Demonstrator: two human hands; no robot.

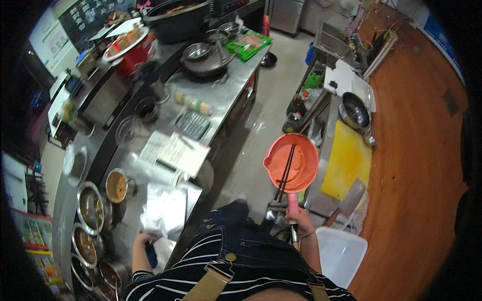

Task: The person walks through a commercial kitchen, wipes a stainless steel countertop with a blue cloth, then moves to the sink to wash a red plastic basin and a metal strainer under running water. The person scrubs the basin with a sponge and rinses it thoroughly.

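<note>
At the right of the middle, my right hand (301, 221) is closed round the handle of a pink plastic water scoop (307, 160). A pair of dark chopsticks (286, 173) lies across the scoop's bowl. Just below that hand a metal-and-wood handle shows; whether I grip it too is unclear. My left hand (144, 239) is at the steel counter on the left, its fingers curled beside a shiny silver sheet or bag (164, 208). A dark blue thing (151, 255) shows at its palm side, too blurred to name.
Steel bowls (90, 208) and a pot of brown sauce (117, 185) line the left counter, near an open notebook (173, 153). On the right stand a yellow cutting board (346, 158), a black pan (354, 110), a cleaver (352, 196) and a white plastic tub (341, 253).
</note>
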